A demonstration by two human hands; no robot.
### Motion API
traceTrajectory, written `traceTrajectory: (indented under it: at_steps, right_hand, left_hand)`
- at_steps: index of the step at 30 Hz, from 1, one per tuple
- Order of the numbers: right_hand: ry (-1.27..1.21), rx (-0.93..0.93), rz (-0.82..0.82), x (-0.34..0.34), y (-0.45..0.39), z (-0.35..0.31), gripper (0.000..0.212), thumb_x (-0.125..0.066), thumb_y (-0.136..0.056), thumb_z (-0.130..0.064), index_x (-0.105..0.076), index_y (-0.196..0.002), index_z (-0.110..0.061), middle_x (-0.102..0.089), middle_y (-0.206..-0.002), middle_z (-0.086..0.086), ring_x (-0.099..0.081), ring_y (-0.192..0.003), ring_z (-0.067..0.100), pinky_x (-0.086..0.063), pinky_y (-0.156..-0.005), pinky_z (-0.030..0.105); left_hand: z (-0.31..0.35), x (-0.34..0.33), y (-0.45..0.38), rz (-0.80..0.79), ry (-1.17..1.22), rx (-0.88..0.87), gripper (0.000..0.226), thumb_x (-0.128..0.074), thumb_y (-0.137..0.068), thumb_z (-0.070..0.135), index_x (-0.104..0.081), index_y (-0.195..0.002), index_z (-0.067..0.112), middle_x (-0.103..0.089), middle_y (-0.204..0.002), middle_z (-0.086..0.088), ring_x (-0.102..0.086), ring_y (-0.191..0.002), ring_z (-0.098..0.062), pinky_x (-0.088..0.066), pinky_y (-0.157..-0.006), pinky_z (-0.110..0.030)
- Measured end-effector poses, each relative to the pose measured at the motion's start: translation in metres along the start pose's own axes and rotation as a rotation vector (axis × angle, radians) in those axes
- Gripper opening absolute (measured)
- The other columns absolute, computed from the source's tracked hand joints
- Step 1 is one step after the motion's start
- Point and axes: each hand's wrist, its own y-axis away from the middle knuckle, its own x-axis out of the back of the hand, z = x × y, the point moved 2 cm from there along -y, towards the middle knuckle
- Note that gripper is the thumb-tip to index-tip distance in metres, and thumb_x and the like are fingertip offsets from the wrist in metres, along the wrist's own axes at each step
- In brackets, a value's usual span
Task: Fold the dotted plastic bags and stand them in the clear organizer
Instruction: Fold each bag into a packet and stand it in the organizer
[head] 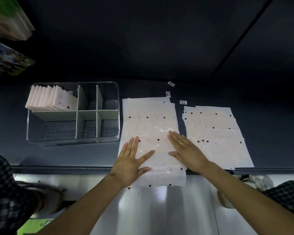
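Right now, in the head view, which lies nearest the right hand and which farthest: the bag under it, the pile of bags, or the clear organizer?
1. Bag, directly under the right hand.
2. Pile of bags, just to its right.
3. Organizer, far left, beyond the left hand.

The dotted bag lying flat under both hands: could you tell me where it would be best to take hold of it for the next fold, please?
Probably its near edge, which overhangs the table front. The dotted bag lies flat, so its middle offers nothing to pinch; the left hand and right hand only press on it with straight fingers. Coming from the person's side, fingers can slip under the hanging edge near both corners and lift it away.
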Motion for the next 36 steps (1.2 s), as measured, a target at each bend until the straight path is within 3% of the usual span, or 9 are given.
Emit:
traceTrajectory:
  at_steps: [5,7,9,14,17,21,26,33,36]
  right_hand:
    - [0.221,0.117,0.059,0.022,0.001,0.004,0.062,-0.061,-0.086,-0.005,-0.038,-0.143,-0.008,-0.045,-0.143,0.016,-0.047,-0.129,0.028,-0.042,-0.104,0.035]
    - [0.295,0.161,0.052,0.029,0.001,0.001,0.068,-0.061,-0.079,0.002,-0.04,-0.142,-0.014,-0.052,-0.137,0.012,-0.054,-0.119,0.027,-0.046,-0.098,0.034]
    - [0.359,0.234,0.147,0.037,0.003,-0.003,0.06,-0.076,-0.057,0.0,-0.067,-0.114,-0.016,-0.07,-0.097,0.005,-0.066,-0.082,0.022,-0.054,-0.072,0.027]
    - [0.409,0.413,0.363,0.044,0.024,-0.04,0.021,-0.074,-0.056,0.0,-0.066,-0.064,-0.017,-0.055,-0.058,-0.004,-0.053,-0.055,0.017,-0.042,-0.052,0.022]
    - [0.316,0.448,0.459,0.037,0.037,-0.07,0.017,-0.074,-0.062,-0.004,-0.064,-0.063,-0.019,-0.054,-0.058,-0.004,-0.051,-0.055,0.017,-0.039,-0.052,0.024]
    - [0.004,0.363,0.414,0.035,0.045,-0.092,0.026,-0.078,-0.071,-0.029,-0.072,-0.095,-0.022,-0.066,-0.083,-0.008,-0.059,-0.077,0.013,-0.047,-0.07,0.025]
    - [-0.618,0.053,0.007,0.032,0.037,-0.07,0.067,-0.072,-0.076,-0.045,-0.041,-0.135,-0.04,-0.048,-0.119,-0.029,-0.038,-0.113,-0.011,-0.028,-0.097,0.007]
    - [-0.869,-0.36,0.053,0.015,0.001,-0.062,0.005,-0.065,-0.087,-0.023,-0.064,-0.084,-0.019,-0.06,-0.079,-0.008,-0.054,-0.078,0.008,-0.037,-0.065,0.004]
    - [-0.876,-0.476,0.079,0.01,-0.012,-0.065,0.029,-0.062,-0.09,-0.026,-0.05,-0.063,-0.021,-0.055,-0.065,-0.006,-0.048,-0.063,0.007,-0.035,-0.057,0.011]
  left_hand:
    - [0.001,0.008,0.0,-0.008,0.071,0.064,0.053,-0.017,-0.092,0.063,-0.018,-0.143,0.051,0.009,-0.158,-0.013,0.018,-0.143,-0.033,0.016,-0.114,-0.042]
    - [0.005,0.019,0.002,0.073,0.123,0.117,0.041,-0.045,-0.092,0.053,-0.051,-0.131,0.04,-0.027,-0.153,-0.013,-0.018,-0.142,-0.036,-0.011,-0.116,-0.049]
    - [0.014,0.028,0.003,0.218,0.146,0.123,0.033,-0.073,-0.078,0.042,-0.071,-0.107,0.028,-0.059,-0.124,-0.009,-0.056,-0.113,-0.033,-0.046,-0.092,-0.044]
    - [0.038,0.023,0.008,0.201,0.271,0.138,0.045,-0.063,-0.088,0.031,-0.054,-0.13,0.018,-0.051,-0.125,-0.002,-0.053,-0.11,-0.019,-0.051,-0.076,-0.031]
    - [0.045,0.028,0.012,0.266,0.339,0.115,0.045,-0.086,-0.059,0.01,-0.072,-0.101,0.01,-0.066,-0.092,-0.004,-0.066,-0.081,-0.021,-0.052,-0.051,-0.023]
    - [0.035,0.021,0.017,0.308,0.489,0.221,0.035,-0.068,-0.072,-0.006,-0.073,-0.102,0.011,-0.069,-0.101,-0.003,-0.063,-0.097,-0.019,-0.052,-0.069,-0.025]
    - [0.021,0.018,0.024,0.336,0.652,0.306,0.032,-0.061,-0.083,0.0,-0.074,-0.104,0.02,-0.071,-0.103,0.005,-0.059,-0.1,-0.013,-0.034,-0.077,-0.008]
    - [0.012,0.019,0.01,0.3,0.84,0.526,0.015,-0.066,-0.087,0.023,-0.067,-0.099,0.015,-0.062,-0.072,0.003,-0.06,-0.071,-0.022,-0.048,-0.067,-0.035]
    - [0.01,0.021,0.009,0.333,0.936,0.597,0.032,-0.069,-0.084,0.015,-0.061,-0.115,0.019,-0.062,-0.077,0.004,-0.061,-0.075,-0.016,-0.052,-0.074,-0.034]
